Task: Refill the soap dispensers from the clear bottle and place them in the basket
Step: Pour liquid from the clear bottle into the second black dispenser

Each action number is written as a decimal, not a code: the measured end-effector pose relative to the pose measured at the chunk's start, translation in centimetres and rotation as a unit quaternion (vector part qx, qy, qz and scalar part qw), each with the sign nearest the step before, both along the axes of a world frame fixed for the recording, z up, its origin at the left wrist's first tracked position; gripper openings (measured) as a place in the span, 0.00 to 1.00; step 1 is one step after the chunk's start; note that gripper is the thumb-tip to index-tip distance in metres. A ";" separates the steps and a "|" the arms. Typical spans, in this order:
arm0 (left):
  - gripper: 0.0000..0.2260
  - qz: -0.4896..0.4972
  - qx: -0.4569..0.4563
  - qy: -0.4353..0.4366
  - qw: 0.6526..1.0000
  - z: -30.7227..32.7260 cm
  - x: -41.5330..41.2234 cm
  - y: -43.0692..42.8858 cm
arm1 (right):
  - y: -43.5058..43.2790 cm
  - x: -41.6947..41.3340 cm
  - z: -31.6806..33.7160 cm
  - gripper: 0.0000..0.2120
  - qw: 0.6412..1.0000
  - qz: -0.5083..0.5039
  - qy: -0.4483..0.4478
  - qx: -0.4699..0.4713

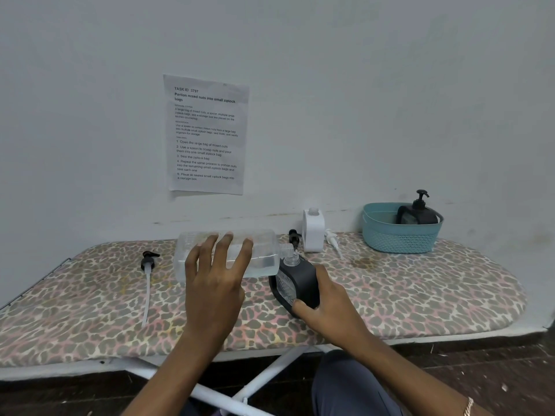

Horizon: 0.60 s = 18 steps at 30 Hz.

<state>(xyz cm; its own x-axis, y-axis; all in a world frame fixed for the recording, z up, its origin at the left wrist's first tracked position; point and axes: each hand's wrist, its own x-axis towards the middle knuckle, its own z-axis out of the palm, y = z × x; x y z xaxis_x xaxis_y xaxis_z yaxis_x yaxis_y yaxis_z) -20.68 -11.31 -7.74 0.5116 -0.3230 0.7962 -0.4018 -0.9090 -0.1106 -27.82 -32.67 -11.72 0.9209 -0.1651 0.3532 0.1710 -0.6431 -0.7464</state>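
Ironing board (420, 289): back edge against the wall. Bare cover lies open at 3 o'clock of the hands. Basket (399, 238) stands at 2 o'clock by the back edge and holds one capped dispenser (419, 211).

Left hand (214, 283): fingers spread and wrapped over the clear bottle (267, 250), which is held level.

Right hand (327, 307): thumb and fingers clamped round the open black dispenser (300, 277), which is tilted.

The bottle's neck, at 3 o'clock of the left fingers, meets the dispenser's mouth at 11 o'clock of the right fingers. A loose pump (149, 261) lies at 9 o'clock, well apart.
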 end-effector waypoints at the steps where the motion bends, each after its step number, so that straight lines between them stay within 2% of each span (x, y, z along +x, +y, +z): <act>1: 0.35 0.000 0.000 0.000 1.000 0.0 0.0 0.0 | 0.0 0.0 0.0 0.21 1.000 -0.001 0.000 0.000; 18: 0.35 0.003 0.003 -0.003 1.000 0.0 0.1 0.0 | 0.0 0.0 0.0 0.22 1.000 0.001 -0.002 -0.004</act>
<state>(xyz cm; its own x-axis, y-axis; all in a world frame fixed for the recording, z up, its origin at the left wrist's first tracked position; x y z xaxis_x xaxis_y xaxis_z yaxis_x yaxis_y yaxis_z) -20.62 -11.30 -7.72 0.5096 -0.3248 0.7968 -0.3952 -0.9109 -0.1186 -27.83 -32.71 -11.72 0.9196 -0.1615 0.3580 0.1747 -0.6484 -0.7410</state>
